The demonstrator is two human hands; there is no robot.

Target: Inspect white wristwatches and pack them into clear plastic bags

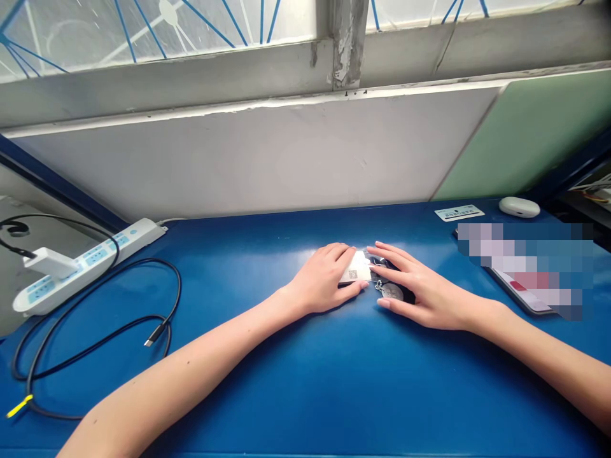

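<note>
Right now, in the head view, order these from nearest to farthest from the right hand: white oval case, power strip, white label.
1. White label, just beyond the right hand.
2. White oval case, back right.
3. Power strip, far left.

Body in view is two arms, nothing else. Bare left hand (pixel 324 280): slim, with long tapered fingers; nails mostly hidden from this angle. Bare right hand (pixel 424 294): same build, nails trimmed short and rounded with a plain natural look, thumbnail the clearest. Bare left forearm (pixel 191 375): slender, smooth, narrow at the wrist, widening toward the elbow, uncovered right to the bottom frame edge. Bare right forearm (pixel 548 359): matching shape, uncovered to the right frame edge. Soft shading along the underside of both.
</note>
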